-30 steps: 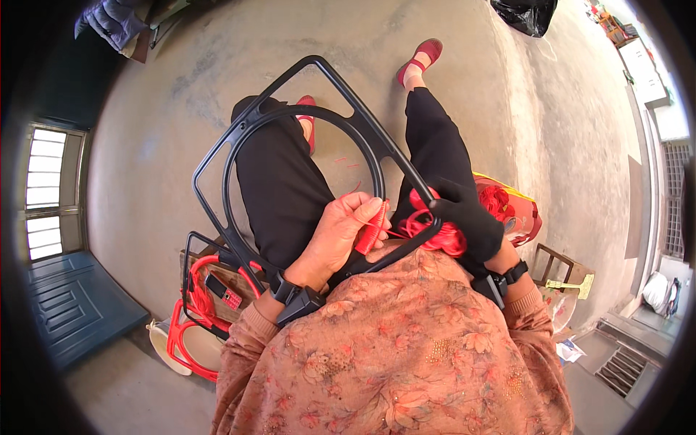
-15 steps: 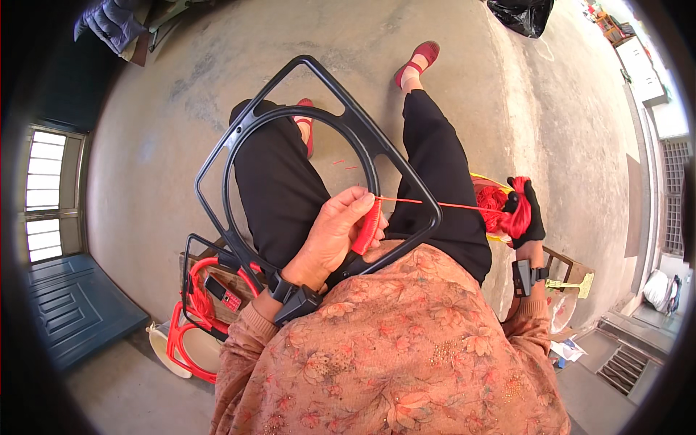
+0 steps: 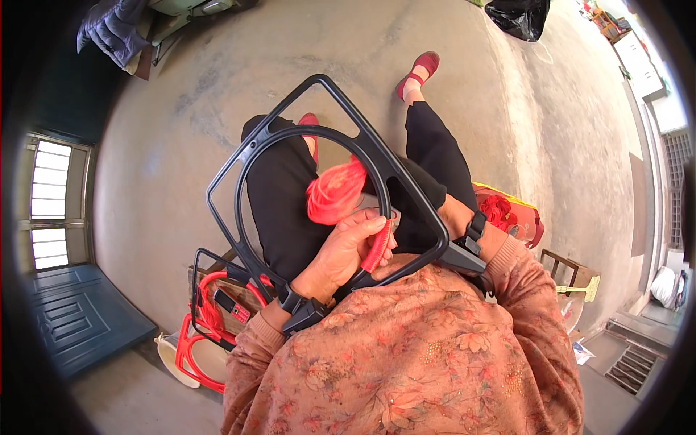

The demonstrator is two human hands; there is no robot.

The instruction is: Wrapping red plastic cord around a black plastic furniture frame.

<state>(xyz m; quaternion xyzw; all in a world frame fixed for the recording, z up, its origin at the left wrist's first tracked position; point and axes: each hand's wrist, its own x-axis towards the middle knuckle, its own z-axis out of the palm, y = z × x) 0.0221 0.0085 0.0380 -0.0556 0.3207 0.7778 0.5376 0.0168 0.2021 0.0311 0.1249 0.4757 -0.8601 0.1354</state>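
Observation:
My left hand [image 3: 353, 245] is closed round the inner ring of a black frame [image 3: 250, 145], a round ring set in an angular outer rim. Its thumb presses at the upper end of the ring's tightly wound red cord wrapping [image 3: 378, 246]. My right hand [image 3: 424, 181], in a black glove, reaches behind the frame's right bar; its fingers are hidden by the ring and blend with the black trousers. Inside the ring opening, a bundle of red cord [image 3: 336, 192] shows blurred, just above my left hand and beside the gloved hand. The frame rests tilted over my lap.
A red and yellow bag [image 3: 523, 221] with red cord [image 3: 496, 209] stands at my right. On my left, a red frame [image 3: 190, 348], another black frame [image 3: 198, 279] and a phone [image 3: 232, 304] lie together. A black plastic bag [image 3: 518, 18] sits on the floor ahead.
My right hand has swung in from the far right to behind the frame. The red cord bundle now shows inside the ring, and the taut strand across the frame no longer shows.

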